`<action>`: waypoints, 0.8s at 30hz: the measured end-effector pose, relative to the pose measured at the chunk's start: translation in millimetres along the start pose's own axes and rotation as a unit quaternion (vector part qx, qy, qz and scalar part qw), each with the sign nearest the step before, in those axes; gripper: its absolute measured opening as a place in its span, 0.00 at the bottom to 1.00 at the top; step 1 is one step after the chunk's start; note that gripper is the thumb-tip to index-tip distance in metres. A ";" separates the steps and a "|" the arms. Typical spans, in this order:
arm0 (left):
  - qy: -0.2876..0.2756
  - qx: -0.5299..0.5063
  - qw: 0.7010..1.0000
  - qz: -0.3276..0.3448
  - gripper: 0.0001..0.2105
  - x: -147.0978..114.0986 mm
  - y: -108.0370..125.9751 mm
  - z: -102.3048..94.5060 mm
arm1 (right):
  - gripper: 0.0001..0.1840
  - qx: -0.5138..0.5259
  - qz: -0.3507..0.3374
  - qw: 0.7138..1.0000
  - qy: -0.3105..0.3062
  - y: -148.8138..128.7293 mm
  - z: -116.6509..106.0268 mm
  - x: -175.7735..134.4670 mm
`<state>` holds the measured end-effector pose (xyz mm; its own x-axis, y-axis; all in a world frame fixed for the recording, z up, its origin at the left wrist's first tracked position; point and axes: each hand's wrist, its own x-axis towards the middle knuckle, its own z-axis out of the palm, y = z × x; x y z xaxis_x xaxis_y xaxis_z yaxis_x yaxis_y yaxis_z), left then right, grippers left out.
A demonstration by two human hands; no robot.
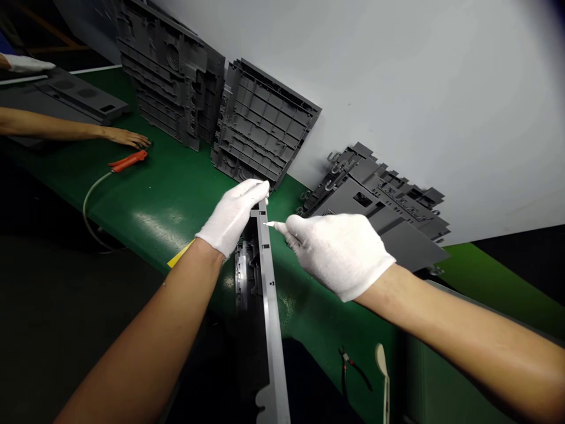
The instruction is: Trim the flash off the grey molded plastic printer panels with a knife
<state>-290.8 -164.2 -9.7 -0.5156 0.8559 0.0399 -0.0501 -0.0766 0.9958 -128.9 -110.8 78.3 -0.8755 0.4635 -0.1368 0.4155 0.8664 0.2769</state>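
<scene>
A grey plastic panel (271,306) stands on edge in front of me, its narrow side with small slots facing up. My left hand (233,217), in a white glove, is closed around its far end. My right hand (342,252), also gloved in white, is closed on a small pointed blade (270,224); its handle is hidden in the fist. The tip of the blade meets or lies just over the panel's narrow side, close to the left hand. Ribs and recesses show on the panel's darker left face.
On the green table (154,200), ribbed grey panels (269,121) lean against the white wall, with stacked panels (375,206) at right. Pliers (348,365) and a pale-headed tool (381,360) lie near. At left, another person's hand (126,137) is by an orange air gun (129,161).
</scene>
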 end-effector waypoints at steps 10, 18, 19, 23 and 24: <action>-0.004 -0.005 1.000 -0.014 0.13 -0.7 0.3 -0.3 | 0.35 -0.006 0.000 1.000 -0.001 -0.3 -0.2 -2.6; -0.001 0.005 1.000 -0.001 0.12 -0.2 0.7 1.3 | 0.32 0.011 0.000 1.000 0.003 4.1 1.9 -1.3; -0.001 0.003 1.000 -0.002 0.12 0.0 0.6 1.7 | 0.32 0.014 0.000 1.000 0.002 4.4 2.6 -1.0; 0.002 0.008 1.000 -0.005 0.13 0.0 0.9 1.9 | 0.30 0.036 -0.015 0.999 0.003 4.4 5.6 -4.7; 0.004 0.011 1.000 0.000 0.13 0.0 1.1 1.4 | 0.30 0.048 -0.023 0.999 0.006 4.6 6.1 -7.3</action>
<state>-289.6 -163.5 -8.5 -0.5225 0.8518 0.0387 -0.0311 -0.0644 0.9974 -119.1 -109.0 74.8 -0.8968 0.4210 -0.1365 0.3958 0.9009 0.1782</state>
